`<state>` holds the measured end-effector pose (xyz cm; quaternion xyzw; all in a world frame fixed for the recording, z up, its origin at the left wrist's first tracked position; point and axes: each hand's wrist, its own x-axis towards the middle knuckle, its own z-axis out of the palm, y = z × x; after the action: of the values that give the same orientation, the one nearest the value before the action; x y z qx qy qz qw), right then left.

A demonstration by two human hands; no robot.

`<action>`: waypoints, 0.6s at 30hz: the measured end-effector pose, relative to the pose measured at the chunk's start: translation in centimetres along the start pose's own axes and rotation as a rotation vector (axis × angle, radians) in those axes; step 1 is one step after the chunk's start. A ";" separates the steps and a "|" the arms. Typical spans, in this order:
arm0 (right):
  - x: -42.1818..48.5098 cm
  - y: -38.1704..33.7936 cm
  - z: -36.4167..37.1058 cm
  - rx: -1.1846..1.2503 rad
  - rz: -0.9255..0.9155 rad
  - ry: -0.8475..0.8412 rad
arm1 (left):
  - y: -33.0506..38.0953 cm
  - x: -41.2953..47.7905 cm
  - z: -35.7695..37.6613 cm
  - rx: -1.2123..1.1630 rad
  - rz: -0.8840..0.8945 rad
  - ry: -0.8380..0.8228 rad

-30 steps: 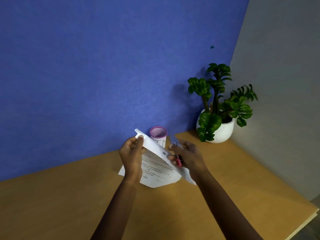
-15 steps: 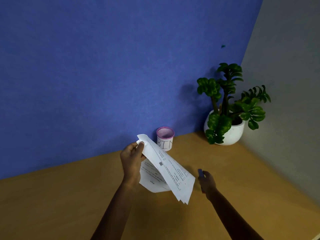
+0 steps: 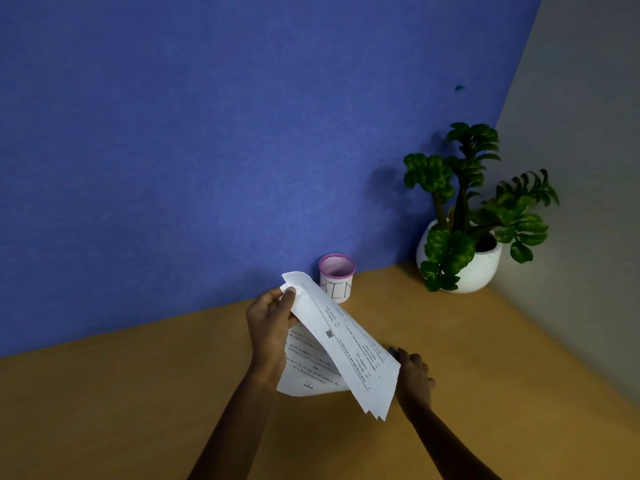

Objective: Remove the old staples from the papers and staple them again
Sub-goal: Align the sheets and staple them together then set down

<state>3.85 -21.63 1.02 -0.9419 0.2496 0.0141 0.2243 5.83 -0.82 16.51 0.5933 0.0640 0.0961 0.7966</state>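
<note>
R hand [image 3: 414,375] is leaving papers [image 3: 346,348], lowering beside them; grip unclear. L hand [image 3: 268,317] is pinching their top corner; removal prob. done.

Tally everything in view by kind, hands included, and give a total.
Hands: 2 (left hand, right hand)
Sheaf of papers: 1
Mesh cup marked BIN: 1
Potted plant: 1
Desk: 1
Total: 6
A dark tip by the right hand is too hidden to count.
</note>
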 end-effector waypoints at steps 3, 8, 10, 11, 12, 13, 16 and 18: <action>0.0 -0.1 0.0 -0.017 -0.015 -0.002 | 0.0 0.0 0.1 0.003 -0.011 0.007; 0.1 -0.1 0.2 -0.025 -0.030 0.000 | 0.0 0.0 0.3 0.011 -0.025 0.003; 0.2 0.1 0.2 -0.041 -0.041 -0.003 | 0.0 0.0 0.5 0.014 -0.030 0.001; 0.2 0.1 0.1 -0.047 -0.044 -0.011 | 0.1 0.0 0.5 0.012 -0.032 0.000; 0.3 0.1 0.0 -0.050 -0.048 -0.029 | 0.2 -0.1 0.6 0.003 -0.037 -0.001; 0.5 0.2 -0.2 -0.045 -0.048 -0.056 | 0.3 -0.1 0.7 -0.009 -0.042 -0.003; 1.2 0.1 -1.3 0.066 -0.009 -0.125 | 0.5 -0.4 0.9 -0.037 -0.051 -0.014; 1.8 -0.2 -2.8 0.219 0.009 -0.113 | 0.6 -0.5 1.0 -0.053 -0.050 -0.022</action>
<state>5.26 -23.52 3.40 -0.9084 0.2410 0.0409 0.3393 5.49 -1.73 17.42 0.5713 0.0677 0.0714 0.8149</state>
